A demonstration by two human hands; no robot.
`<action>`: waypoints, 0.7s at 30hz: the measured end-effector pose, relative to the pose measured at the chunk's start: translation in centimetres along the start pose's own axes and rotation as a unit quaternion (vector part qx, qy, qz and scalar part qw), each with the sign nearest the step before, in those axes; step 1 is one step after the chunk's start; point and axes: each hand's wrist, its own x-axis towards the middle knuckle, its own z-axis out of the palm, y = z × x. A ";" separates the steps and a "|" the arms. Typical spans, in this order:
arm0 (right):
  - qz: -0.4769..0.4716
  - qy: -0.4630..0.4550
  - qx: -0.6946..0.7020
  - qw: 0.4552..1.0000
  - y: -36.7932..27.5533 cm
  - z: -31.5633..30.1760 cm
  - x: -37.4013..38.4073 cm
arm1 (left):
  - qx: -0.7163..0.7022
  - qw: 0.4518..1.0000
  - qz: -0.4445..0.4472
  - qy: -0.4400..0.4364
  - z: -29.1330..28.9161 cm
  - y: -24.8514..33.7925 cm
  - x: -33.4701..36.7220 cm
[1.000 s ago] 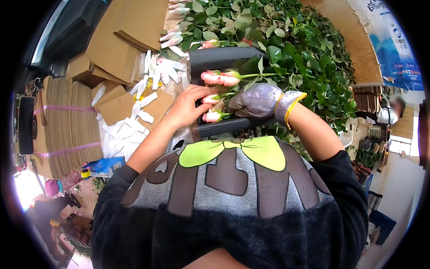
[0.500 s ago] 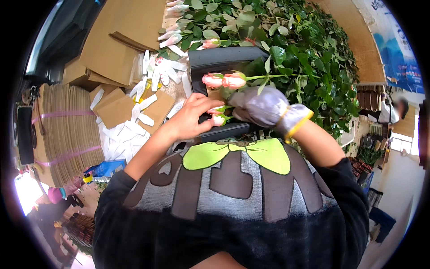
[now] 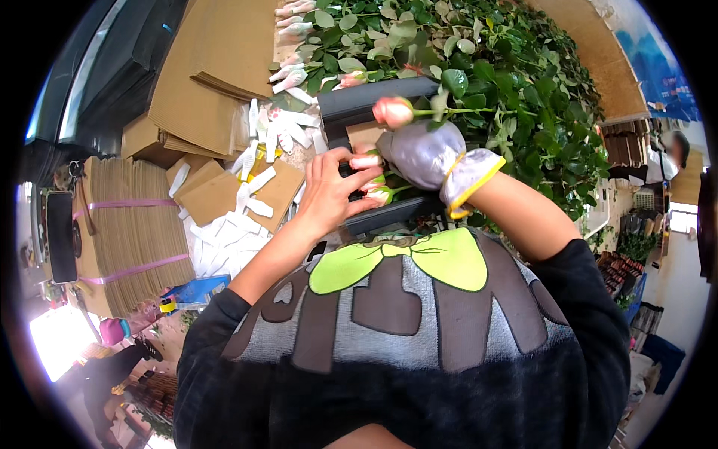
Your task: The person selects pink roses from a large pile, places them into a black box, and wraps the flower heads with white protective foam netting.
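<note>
My bare left hand (image 3: pixel 329 191) has its fingers bent around the pink rose heads at the left end of a black trough (image 3: pixel 366 99). One pink rose (image 3: pixel 365 161) sits at its upper fingertips. Another pale pink rose with green outer petals (image 3: pixel 380 194) lies under the lower fingers. My right hand (image 3: pixel 425 157), in a grey-lilac glove with a yellow hem, is closed at the stem just right of the upper rose; its fingertips are partly hidden. Above the glove, a slightly blurred pink rose (image 3: pixel 393 112) points left, its green stem running right.
A heap of leafy rose stems (image 3: pixel 516 97) fills the far right. White sleeve nets (image 3: pixel 232 243) lie scattered left of the trough, and several netted buds (image 3: pixel 290 78) line the far edge. Beyond are cardboard sheets (image 3: pixel 217 52) and a strapped cardboard stack (image 3: pixel 134 224).
One of the two roses above the glove has come down to my left fingertips. The other has shifted up and right. My right hand has moved slightly left and up.
</note>
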 end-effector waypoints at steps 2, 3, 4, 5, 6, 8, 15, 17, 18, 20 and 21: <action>-0.012 -0.034 0.001 0.999 0.4 -0.1 -1.4 | -0.066 0.997 0.039 0.000 0.0 -0.8 0.9; -0.025 -0.054 -0.003 0.998 0.5 -0.9 -2.0 | -0.128 0.991 0.042 -0.018 0.4 -1.6 1.2; -0.048 -0.069 -0.009 0.996 0.5 -2.1 -2.6 | -0.191 0.980 0.046 -0.036 0.5 -2.0 1.3; -0.074 -0.085 -0.014 0.994 0.0 -4.2 -3.2 | -0.202 0.978 0.022 -0.055 0.4 -2.2 1.2; -0.104 -0.100 -0.020 0.989 -0.4 -5.8 -3.5 | -0.194 0.980 0.012 -0.053 0.5 -2.5 1.0; -0.174 0.083 0.094 0.977 0.1 -7.7 -5.7 | -0.187 0.981 -0.001 -0.046 1.5 -2.8 0.7; -0.097 0.088 0.024 0.991 1.2 -2.8 -0.5 | -0.191 0.979 -0.054 -0.034 1.8 -2.0 0.5; -0.063 -0.008 -0.015 0.998 -0.8 -3.2 0.9 | -0.204 0.976 -0.072 0.010 2.0 -1.4 0.2; -0.048 -0.010 -0.014 0.999 -1.1 -2.8 1.2 | -0.209 0.974 -0.083 0.031 1.9 -1.1 -0.1; -0.059 -0.009 -0.008 0.998 -0.9 -2.7 1.3 | -0.108 0.991 -0.075 0.014 1.0 -0.9 0.2; -0.061 -0.009 -0.004 0.998 -0.7 -2.6 1.2 | -0.052 0.997 -0.055 0.010 0.4 -0.6 0.6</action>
